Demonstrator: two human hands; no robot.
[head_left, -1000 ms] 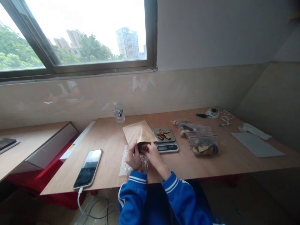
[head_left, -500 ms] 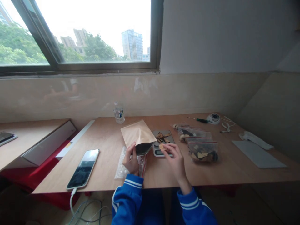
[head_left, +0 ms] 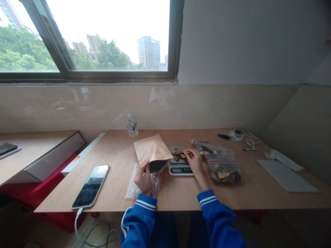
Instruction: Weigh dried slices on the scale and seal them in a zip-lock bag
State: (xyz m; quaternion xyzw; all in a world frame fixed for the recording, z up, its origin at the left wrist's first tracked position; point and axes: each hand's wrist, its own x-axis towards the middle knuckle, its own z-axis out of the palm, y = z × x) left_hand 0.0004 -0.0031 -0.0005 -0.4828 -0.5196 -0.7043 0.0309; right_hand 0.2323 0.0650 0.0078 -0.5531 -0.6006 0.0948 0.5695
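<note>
My left hand (head_left: pixel 143 178) grips the open mouth of a brown paper pouch (head_left: pixel 152 150) lying on the wooden table (head_left: pixel 116 155). My right hand (head_left: pixel 195 162) reaches over a small digital scale (head_left: pixel 179 166), its fingertips pinched at brown dried slices (head_left: pixel 178 154) on the scale's pan. I cannot make out whether a slice is between the fingers. Under my left hand lies a clear plastic bag (head_left: pixel 134 184).
Two zip bags of dried slices (head_left: pixel 223 168) sit right of the scale. A phone (head_left: pixel 91 186) on a cable lies at the left, a small bottle (head_left: pixel 132 126) at the back. A screwdriver (head_left: pixel 219 135), a white round device (head_left: pixel 237 134) and white sheets (head_left: pixel 287 174) are far right.
My right hand left the pouch mouth, carried a slice across, and now rests on the scale pan. My left hand stayed on the pouch. The view rose slightly.
</note>
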